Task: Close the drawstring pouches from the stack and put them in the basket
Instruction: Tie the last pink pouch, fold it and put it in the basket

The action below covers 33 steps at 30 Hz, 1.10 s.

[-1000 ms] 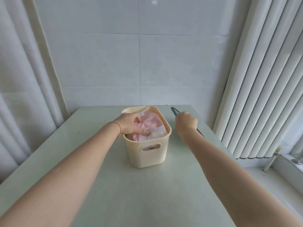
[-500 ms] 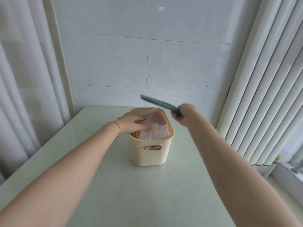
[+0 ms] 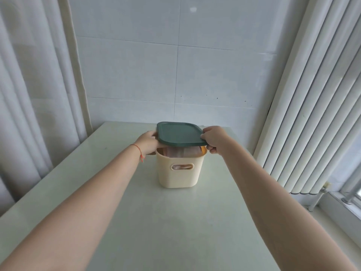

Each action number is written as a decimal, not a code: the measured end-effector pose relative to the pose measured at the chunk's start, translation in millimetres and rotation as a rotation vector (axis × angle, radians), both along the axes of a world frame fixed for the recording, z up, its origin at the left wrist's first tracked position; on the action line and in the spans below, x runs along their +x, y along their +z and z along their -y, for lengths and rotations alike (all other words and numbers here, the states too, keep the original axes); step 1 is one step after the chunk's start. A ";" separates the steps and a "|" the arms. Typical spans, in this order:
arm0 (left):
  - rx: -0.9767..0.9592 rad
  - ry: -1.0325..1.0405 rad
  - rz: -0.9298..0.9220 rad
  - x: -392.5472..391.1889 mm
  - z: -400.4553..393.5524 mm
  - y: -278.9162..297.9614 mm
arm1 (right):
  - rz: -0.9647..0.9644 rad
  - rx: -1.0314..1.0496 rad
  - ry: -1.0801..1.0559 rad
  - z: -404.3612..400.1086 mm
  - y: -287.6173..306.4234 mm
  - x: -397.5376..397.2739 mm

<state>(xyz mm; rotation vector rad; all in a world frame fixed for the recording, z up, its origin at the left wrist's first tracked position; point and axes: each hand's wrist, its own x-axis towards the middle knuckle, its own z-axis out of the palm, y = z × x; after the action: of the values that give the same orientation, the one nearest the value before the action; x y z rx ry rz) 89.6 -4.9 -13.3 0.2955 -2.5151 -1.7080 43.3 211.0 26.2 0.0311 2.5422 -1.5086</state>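
Head view: the left hand (image 3: 146, 142) and right hand (image 3: 214, 139) grip opposite edges of a dark green lid (image 3: 180, 134), held just above the cream basket (image 3: 178, 174) on the pale table (image 3: 156, 222). Pink drawstring pouches (image 3: 182, 152) fill the basket to the rim.

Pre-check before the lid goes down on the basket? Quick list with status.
1. Both hands on green lid: left hand at its left edge, right hand at its right edge. Ok.
2. Lid over cream basket: above the opening, near edge raised off the rim. Ok.
3. Lid seated: not ok, gap shows at the front.
4. Pink pouches below the rim: cannot tell, they sit near rim height.
5. Far edge aligned: cannot tell, hidden by lid.
6. Basket flat on table: ok.
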 end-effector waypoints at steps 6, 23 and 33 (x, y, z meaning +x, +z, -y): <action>0.433 0.149 0.010 11.2 7.7 1.4 | -0.041 0.091 0.013 4.5 -5.4 5.7; -0.263 0.128 0.000 19.9 -20.5 5.0 | -0.311 0.770 0.136 8.3 -11.3 20.5; -0.499 0.194 0.109 1.7 -25.6 -0.4 | -0.248 0.648 0.208 6.8 -18.9 6.2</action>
<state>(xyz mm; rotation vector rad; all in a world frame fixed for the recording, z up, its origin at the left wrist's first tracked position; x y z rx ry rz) 91.3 20.7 -13.6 0.5737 -2.7682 -0.9781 49.5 204.2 7.4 -0.3379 3.0010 -0.6026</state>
